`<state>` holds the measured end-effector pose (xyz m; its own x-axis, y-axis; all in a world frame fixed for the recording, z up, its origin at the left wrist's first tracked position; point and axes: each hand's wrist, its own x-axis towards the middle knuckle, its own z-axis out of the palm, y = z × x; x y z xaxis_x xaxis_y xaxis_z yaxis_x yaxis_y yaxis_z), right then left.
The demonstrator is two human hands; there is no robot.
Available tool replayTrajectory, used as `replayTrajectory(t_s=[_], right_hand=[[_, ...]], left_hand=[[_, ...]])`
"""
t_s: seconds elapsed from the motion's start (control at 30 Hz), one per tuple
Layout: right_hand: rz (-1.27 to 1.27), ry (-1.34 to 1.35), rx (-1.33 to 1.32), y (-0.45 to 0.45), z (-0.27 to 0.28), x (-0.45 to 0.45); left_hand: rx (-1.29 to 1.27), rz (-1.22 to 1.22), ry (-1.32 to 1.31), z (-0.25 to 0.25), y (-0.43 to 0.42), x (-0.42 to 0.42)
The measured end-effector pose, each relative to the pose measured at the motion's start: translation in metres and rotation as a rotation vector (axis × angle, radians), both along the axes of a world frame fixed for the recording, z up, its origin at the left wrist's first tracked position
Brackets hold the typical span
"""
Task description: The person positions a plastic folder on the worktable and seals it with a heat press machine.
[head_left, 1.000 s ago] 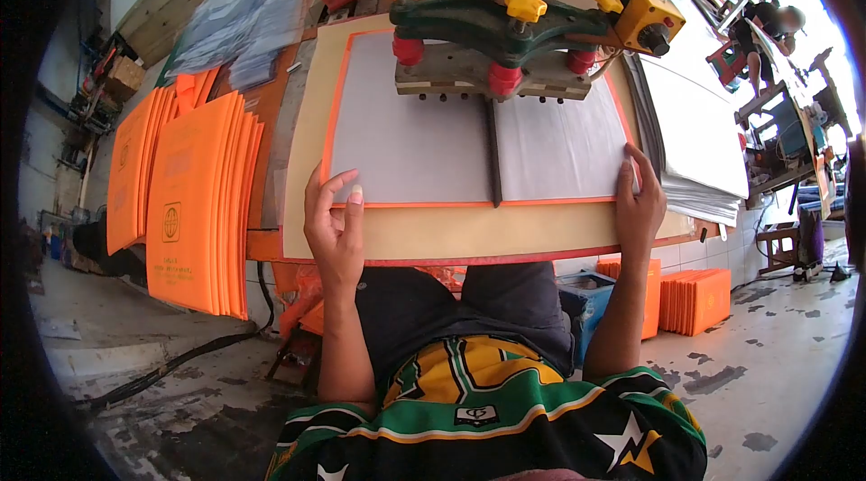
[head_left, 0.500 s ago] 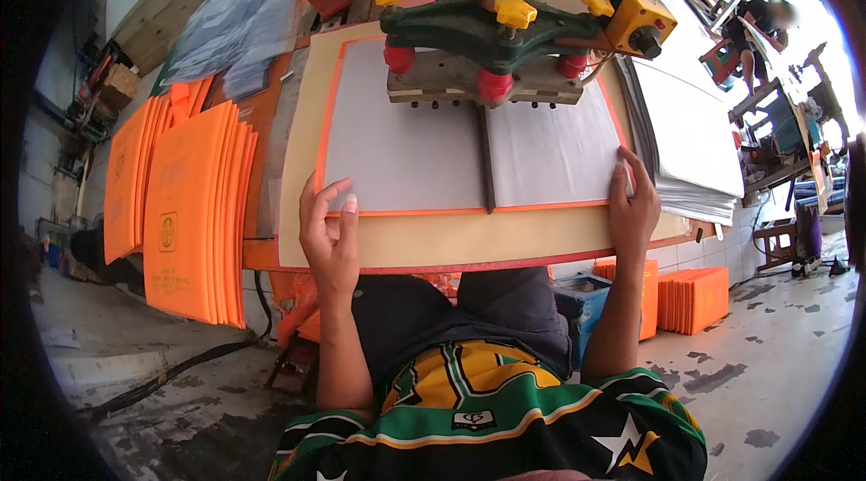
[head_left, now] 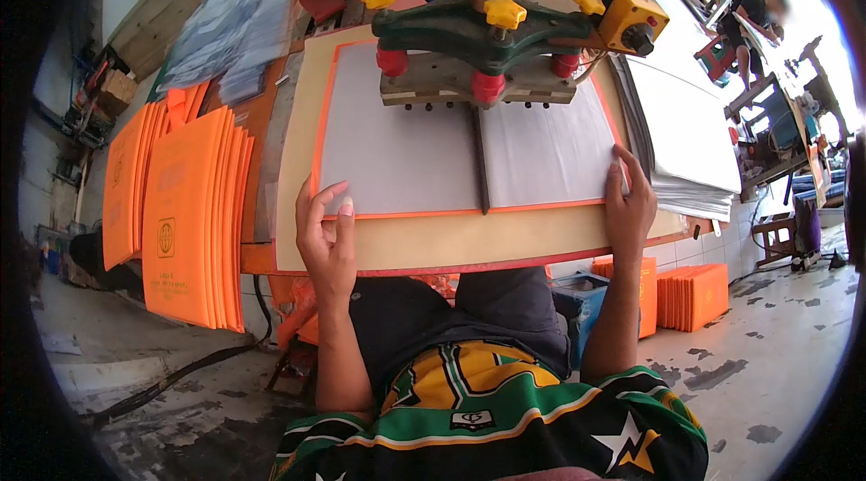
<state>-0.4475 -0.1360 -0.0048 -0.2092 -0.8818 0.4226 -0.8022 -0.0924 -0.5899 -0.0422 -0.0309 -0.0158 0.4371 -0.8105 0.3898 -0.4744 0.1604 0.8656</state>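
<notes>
An orange-edged cover (head_left: 397, 147) lies spread open on the tan board (head_left: 433, 242), with pale inner sheets and a dark strip (head_left: 481, 156) down its middle. At its lower left corner, my left hand (head_left: 327, 233) grips the edge between thumb and fingers. My right hand (head_left: 630, 201) holds the right edge near the lower corner, thumb and fingers close together. Over the cover's far part hangs the press head (head_left: 478, 75), with yellow knobs and red mounts; it hides that part of the cover.
Stacked orange covers (head_left: 189, 219) stand at the left, beside clear plastic sheets (head_left: 236, 21). White sheets (head_left: 681, 125) lie right of the board. A yellow control box (head_left: 631, 21) is on the press. More orange covers (head_left: 693, 297) sit on the floor. A person (head_left: 753, 26) sits far right.
The view has shifted slightly, so board, press and hands appear a little further left. Both hands keep the same hold on the cover, and the press head looks unchanged.
</notes>
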Motion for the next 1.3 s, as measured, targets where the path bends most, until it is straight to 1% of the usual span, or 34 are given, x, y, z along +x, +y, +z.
replayTrajectory(t_s=[0.2,0.3,0.6,0.67,0.77,1.0,1.1,1.3], right_hand=[[-0.011,0.013,0.005,0.000,-0.001,0.000],[-0.020,0.018,0.011,-0.001,-0.003,-0.001],[-0.026,0.004,0.027,0.001,0.002,0.003],[-0.025,0.021,0.012,0.000,-0.002,0.001],[-0.037,0.022,0.034,-0.001,-0.003,0.000],[-0.017,0.024,0.007,0.000,-0.002,0.000],[-0.009,0.027,-0.009,0.000,-0.002,0.000],[-0.030,0.019,0.034,0.001,0.002,0.003]], left_hand=[[0.005,0.010,0.017,-0.001,0.000,0.000],[0.016,0.023,-0.029,0.000,0.001,0.000],[0.031,0.010,0.030,0.001,0.001,0.000],[0.034,0.008,-0.006,0.000,0.001,0.001],[0.001,0.014,0.014,-0.005,0.000,0.001],[0.030,0.017,0.011,-0.007,0.000,0.005],[0.005,0.016,-0.027,-0.008,0.000,0.005],[0.019,0.008,0.030,-0.006,0.000,0.003]])
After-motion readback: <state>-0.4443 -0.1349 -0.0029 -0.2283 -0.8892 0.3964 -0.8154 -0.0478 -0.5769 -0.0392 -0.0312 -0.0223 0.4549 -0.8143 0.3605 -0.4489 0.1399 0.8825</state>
